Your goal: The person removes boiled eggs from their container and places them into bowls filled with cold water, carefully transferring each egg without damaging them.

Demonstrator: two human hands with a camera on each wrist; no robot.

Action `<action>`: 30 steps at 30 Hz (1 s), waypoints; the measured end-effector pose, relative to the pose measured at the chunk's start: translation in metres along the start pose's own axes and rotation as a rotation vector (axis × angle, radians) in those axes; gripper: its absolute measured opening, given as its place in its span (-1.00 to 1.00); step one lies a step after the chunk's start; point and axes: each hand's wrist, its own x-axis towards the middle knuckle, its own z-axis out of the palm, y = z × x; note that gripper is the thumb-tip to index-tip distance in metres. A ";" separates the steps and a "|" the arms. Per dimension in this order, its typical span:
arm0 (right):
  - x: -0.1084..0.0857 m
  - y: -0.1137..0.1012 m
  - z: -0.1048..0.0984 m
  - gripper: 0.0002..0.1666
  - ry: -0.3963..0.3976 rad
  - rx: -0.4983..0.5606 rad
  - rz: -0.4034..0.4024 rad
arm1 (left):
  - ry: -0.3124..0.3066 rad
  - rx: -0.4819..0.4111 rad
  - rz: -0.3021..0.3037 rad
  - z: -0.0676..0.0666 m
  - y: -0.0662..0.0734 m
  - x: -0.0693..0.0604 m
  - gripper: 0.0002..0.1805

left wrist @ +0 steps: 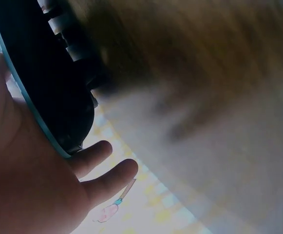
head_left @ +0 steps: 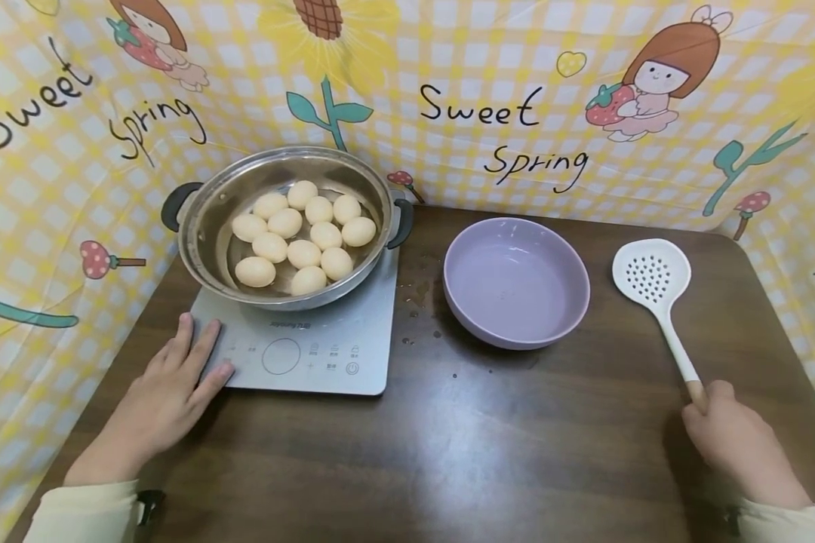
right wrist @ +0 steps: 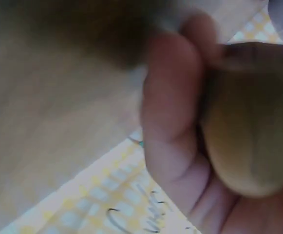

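Observation:
My left hand (head_left: 166, 396) touches the left front corner of a silver induction cooker (head_left: 244, 373), its fingers stretched out. In the left wrist view, the cooker's dark underside (left wrist: 44, 83) shows beside the fingers (left wrist: 112, 183). A steel pot (head_left: 207, 219) with black side handles stands on the cooker and holds several pale eggs (head_left: 303, 255). On the right, my right hand (head_left: 740, 437) grips the wooden handle of a white slotted spoon (head_left: 667, 328). Its perforated head points away from me, near the table. The rounded handle end (right wrist: 253, 151) fills the curled palm in the right wrist view.
A purple bowl (head_left: 509, 290) stands between the pot and the slotted spoon, with nothing in it. Water drops (head_left: 417, 292) lie on the dark wooden table (head_left: 448, 452) beside the cooker. A yellow checked cloth (head_left: 482, 177) walls off the back and sides.

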 end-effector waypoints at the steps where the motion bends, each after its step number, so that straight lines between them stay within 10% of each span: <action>1: 0.000 0.003 0.000 -0.55 0.004 0.008 0.012 | -0.006 -0.001 -0.004 -0.001 0.000 0.001 -0.21; 30: -0.006 0.020 -0.008 -0.38 0.225 0.039 -0.036 | -0.051 -0.127 0.028 0.003 -0.012 -0.003 -0.31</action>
